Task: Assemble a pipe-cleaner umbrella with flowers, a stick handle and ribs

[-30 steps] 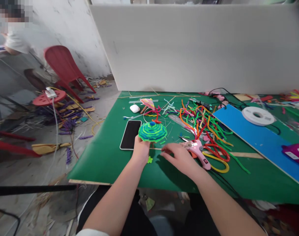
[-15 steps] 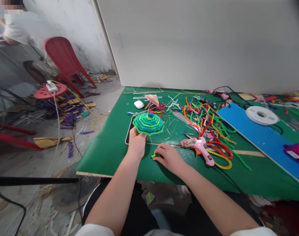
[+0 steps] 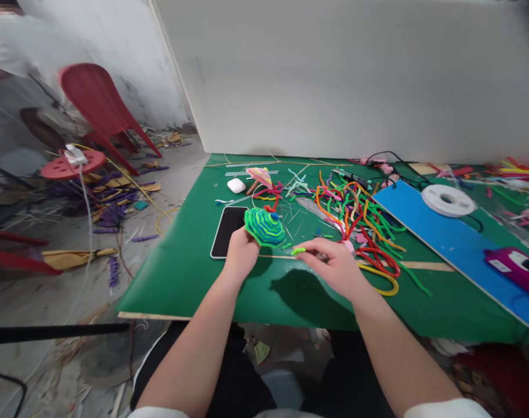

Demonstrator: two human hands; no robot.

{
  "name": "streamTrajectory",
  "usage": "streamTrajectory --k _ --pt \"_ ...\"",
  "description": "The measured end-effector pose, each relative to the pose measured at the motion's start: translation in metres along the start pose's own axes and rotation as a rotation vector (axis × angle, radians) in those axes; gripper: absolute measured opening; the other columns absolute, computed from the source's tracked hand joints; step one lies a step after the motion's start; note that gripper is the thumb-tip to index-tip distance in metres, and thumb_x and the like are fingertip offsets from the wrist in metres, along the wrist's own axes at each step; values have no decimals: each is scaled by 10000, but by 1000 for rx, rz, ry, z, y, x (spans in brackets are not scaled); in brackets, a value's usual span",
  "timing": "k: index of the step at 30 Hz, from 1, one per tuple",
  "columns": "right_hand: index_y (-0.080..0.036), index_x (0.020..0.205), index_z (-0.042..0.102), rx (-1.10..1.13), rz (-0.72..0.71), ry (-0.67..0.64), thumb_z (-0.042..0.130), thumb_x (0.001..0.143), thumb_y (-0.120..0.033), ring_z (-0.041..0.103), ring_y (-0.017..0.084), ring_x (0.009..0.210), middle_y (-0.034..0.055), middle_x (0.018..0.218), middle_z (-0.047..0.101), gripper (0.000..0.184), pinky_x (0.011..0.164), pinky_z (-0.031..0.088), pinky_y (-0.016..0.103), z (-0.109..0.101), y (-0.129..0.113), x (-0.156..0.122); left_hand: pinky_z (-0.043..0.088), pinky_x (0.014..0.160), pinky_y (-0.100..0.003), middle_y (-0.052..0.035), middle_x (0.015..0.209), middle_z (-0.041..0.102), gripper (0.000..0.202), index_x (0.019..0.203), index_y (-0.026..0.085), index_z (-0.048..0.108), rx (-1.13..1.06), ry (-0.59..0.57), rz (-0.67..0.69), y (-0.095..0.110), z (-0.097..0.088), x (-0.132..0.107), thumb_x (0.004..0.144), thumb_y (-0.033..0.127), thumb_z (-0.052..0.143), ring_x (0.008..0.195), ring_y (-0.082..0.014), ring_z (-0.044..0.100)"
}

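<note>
My left hand (image 3: 242, 251) is closed on a small green-and-blue striped umbrella (image 3: 263, 226) made of pipe cleaner, its canopy tilted toward the right and hiding my fingertips. Between the fingertips of my right hand (image 3: 332, 262) is a short bright-green pipe cleaner piece (image 3: 298, 251), raised above the table and a little right of the umbrella. Behind that hand lies a pink glue gun (image 3: 348, 247), mostly covered by it. A phone (image 3: 224, 233) with a dark screen rests beside my left hand.
A pink-and-yellow umbrella (image 3: 260, 176) and a white case (image 3: 235, 186) sit farther back. Tangled pipe cleaners (image 3: 369, 217) spread over the green table (image 3: 169, 278). At right, a white spool (image 3: 448, 201) lies on a blue board (image 3: 425, 232). A person sits near the red chair (image 3: 88, 96).
My right hand has lifted off the table with the green piece and moved right, now in front of the glue gun. The umbrella has tipped further to the right. The view has shifted slightly.
</note>
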State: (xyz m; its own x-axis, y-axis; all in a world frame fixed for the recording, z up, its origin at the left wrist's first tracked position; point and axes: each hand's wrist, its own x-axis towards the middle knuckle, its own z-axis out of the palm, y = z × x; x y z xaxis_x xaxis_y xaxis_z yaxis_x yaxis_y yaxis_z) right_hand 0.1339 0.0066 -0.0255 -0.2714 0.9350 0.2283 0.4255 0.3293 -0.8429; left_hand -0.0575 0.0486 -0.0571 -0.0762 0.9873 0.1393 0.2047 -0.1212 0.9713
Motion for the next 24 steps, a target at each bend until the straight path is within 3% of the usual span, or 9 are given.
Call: streamTrajectory --k 6,10,13,15,19,24 --pt "-210 805 682 124 132 158 645 747 -303 611 127 647 2 738 664 116 602 497 241 -9 9 1 425 633 -289 -38 670 668 211 689 155 663 408 -181 -1 -11 1 8 642 87 469 677 -198 596" --pt "-191 766 630 264 202 154 644 742 -327 570 100 589 -23 662 611 139 552 467 213 -8 13 1 389 602 -286 -60 677 659 183 648 168 633 623 -194 25 -9 1 12 676 118 459 668 -205 586" --pt "-184 766 592 252 200 126 597 776 -316 553 95 579 -30 645 578 133 537 454 207 -8 14 3 387 640 -308 -85 731 660 183 656 171 618 732 -166 63 -3 -1 15 710 146 444 723 -227 594" --pt "-180 768 585 92 128 133 563 800 -280 552 98 582 -23 656 581 107 526 442 204 -6 18 2 386 699 -342 -105 778 658 190 662 168 609 776 -141 97 1 -2 17 719 143 430 793 -255 596" --pt "-166 788 627 -574 -201 145 490 849 -180 577 146 706 36 716 635 151 660 447 264 9 35 -14 365 803 -414 -121 777 655 173 680 161 618 770 -101 142 4 -2 21 718 159 450 878 -300 586" --pt "-153 896 677 -756 -287 97 457 851 -109 556 179 711 71 735 656 229 665 445 299 29 47 -50 425 739 -358 -74 747 674 172 729 164 656 550 -34 143 -2 -1 22 678 160 491 788 -249 608"
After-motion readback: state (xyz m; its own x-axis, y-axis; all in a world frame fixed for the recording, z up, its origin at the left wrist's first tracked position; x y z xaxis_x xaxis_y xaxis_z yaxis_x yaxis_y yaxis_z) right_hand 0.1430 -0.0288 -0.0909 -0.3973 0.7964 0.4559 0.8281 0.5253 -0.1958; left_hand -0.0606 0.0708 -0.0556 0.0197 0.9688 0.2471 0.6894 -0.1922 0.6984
